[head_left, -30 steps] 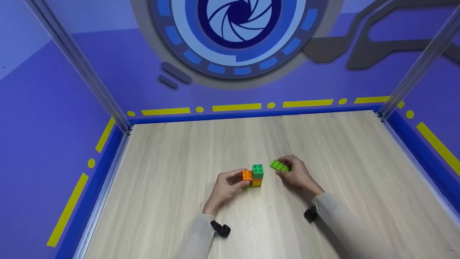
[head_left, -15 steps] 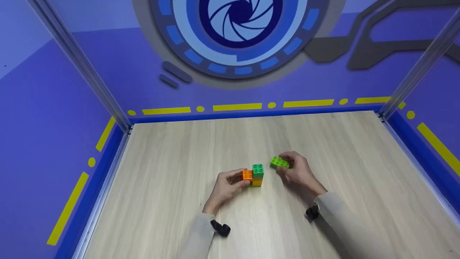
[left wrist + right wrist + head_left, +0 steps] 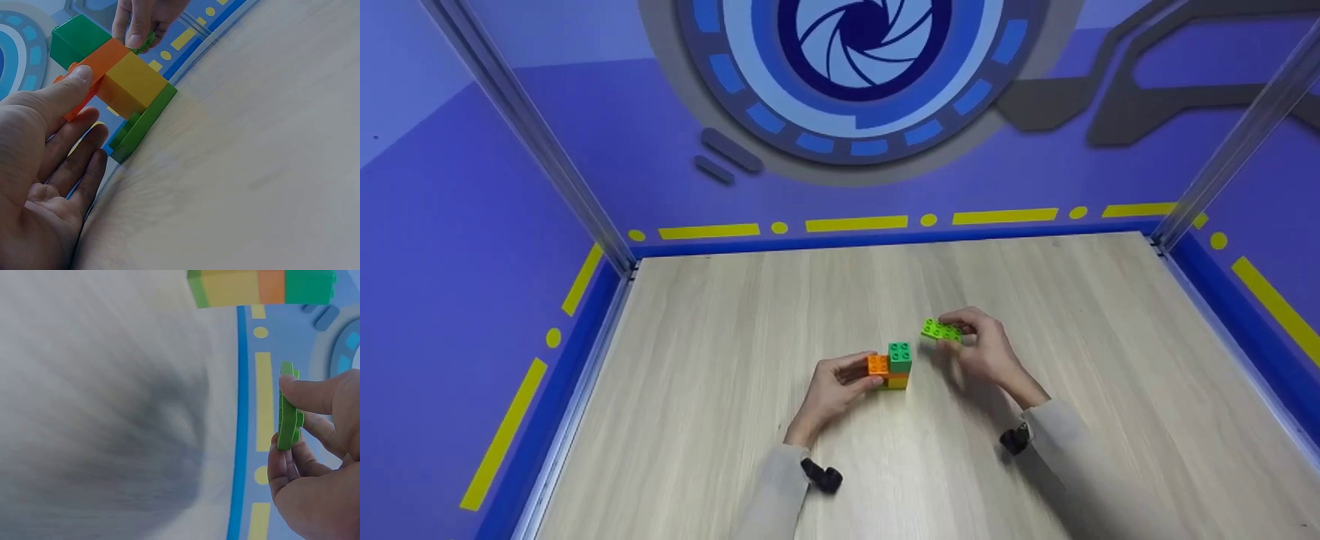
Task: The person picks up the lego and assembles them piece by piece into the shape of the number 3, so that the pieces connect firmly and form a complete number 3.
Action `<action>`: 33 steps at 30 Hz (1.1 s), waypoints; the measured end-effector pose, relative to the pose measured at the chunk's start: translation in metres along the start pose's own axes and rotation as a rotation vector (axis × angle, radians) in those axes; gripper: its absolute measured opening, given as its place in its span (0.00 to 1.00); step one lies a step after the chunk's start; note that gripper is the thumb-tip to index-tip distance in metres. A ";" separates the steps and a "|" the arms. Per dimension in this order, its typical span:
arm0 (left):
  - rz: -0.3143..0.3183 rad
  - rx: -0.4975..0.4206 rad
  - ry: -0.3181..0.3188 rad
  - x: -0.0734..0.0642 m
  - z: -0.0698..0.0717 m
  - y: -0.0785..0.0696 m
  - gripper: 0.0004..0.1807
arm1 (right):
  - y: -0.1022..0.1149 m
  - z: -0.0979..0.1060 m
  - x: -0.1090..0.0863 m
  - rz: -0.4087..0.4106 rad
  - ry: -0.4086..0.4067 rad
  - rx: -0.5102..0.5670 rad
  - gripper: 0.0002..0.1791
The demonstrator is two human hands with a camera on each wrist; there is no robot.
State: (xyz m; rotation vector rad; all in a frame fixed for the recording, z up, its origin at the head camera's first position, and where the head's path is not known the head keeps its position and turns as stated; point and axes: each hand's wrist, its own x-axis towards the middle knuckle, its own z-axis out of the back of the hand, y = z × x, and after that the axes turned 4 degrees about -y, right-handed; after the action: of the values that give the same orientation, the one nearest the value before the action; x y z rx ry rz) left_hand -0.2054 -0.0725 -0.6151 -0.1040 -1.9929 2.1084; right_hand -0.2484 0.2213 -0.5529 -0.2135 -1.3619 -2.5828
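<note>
A small stack of toy building bricks stands upright on the table in the middle of the head view. From the bottom it has a flat green plate (image 3: 143,124), a yellow brick (image 3: 135,81), an orange brick (image 3: 877,364) reaching out to the left, and a dark green brick (image 3: 899,357) on top. My left hand (image 3: 830,390) pinches the overhanging orange brick between thumb and fingers. To the right and a little farther back, my right hand (image 3: 986,349) holds a light green plate brick (image 3: 288,413) by its edges, above the table with its studs up.
The wooden table (image 3: 720,337) is bounded by blue-purple printed panels (image 3: 585,150) at the back and both sides. Metal posts (image 3: 1222,142) stand at the two back corners. A small black camera (image 3: 821,476) sits on the left wrist.
My right hand has moved slightly away from me and up with the light green plate brick, which has tipped and turned a little. My left hand and the stack have stayed in place.
</note>
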 end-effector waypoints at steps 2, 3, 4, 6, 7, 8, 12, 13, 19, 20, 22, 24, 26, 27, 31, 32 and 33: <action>0.001 0.009 -0.001 0.000 0.000 0.000 0.25 | 0.003 0.001 0.000 0.022 -0.004 0.011 0.19; 0.002 0.015 0.000 0.000 0.000 0.001 0.25 | 0.004 0.002 0.001 0.032 -0.004 0.015 0.19; 0.004 0.020 0.000 0.000 0.000 0.001 0.25 | 0.005 0.002 0.001 0.042 -0.003 0.019 0.19; 0.007 0.025 0.003 0.000 0.000 0.002 0.25 | 0.008 0.003 0.001 0.061 -0.001 0.020 0.19; 0.009 0.026 0.004 0.000 0.001 0.002 0.25 | 0.010 0.004 0.001 0.068 0.001 0.018 0.19; 0.008 0.024 0.005 0.000 0.001 0.002 0.25 | 0.011 0.005 0.001 0.077 0.003 0.018 0.19; 0.010 0.014 0.008 0.000 0.001 0.002 0.25 | 0.018 0.007 0.001 0.104 0.013 0.017 0.18; 0.011 0.013 0.008 0.000 0.001 0.001 0.25 | 0.020 0.008 0.001 0.111 0.017 0.017 0.18; 0.010 0.025 0.008 0.001 0.001 0.001 0.26 | 0.030 0.008 0.001 0.144 0.031 0.010 0.19; 0.008 0.028 0.006 0.001 0.001 0.001 0.26 | 0.032 0.008 0.001 0.148 0.031 0.007 0.19; 0.006 0.029 0.003 0.001 0.001 0.001 0.26 | 0.035 0.008 0.001 0.157 0.033 0.001 0.19; 0.006 0.031 0.004 0.001 0.001 0.001 0.25 | 0.038 0.008 0.000 0.166 0.035 0.002 0.19; 0.005 0.032 0.005 0.001 0.001 0.001 0.25 | 0.040 0.007 0.000 0.173 0.039 0.009 0.19; 0.004 0.028 0.006 0.001 0.001 0.001 0.25 | 0.042 0.007 0.000 0.177 0.041 0.012 0.18; 0.002 0.020 0.011 0.001 0.001 0.001 0.27 | 0.047 0.005 0.000 0.195 0.051 0.023 0.18; 0.002 0.021 0.011 0.001 0.001 0.001 0.27 | 0.048 0.004 0.000 0.198 0.054 0.022 0.18; 0.004 0.021 0.010 0.001 0.000 0.001 0.27 | 0.050 0.004 0.000 0.200 0.058 0.024 0.18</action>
State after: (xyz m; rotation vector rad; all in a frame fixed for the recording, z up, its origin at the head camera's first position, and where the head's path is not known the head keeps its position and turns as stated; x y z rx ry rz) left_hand -0.2067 -0.0727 -0.6161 -0.1148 -1.9655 2.1262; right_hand -0.2353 0.1973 -0.5115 -0.2555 -1.2808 -2.3885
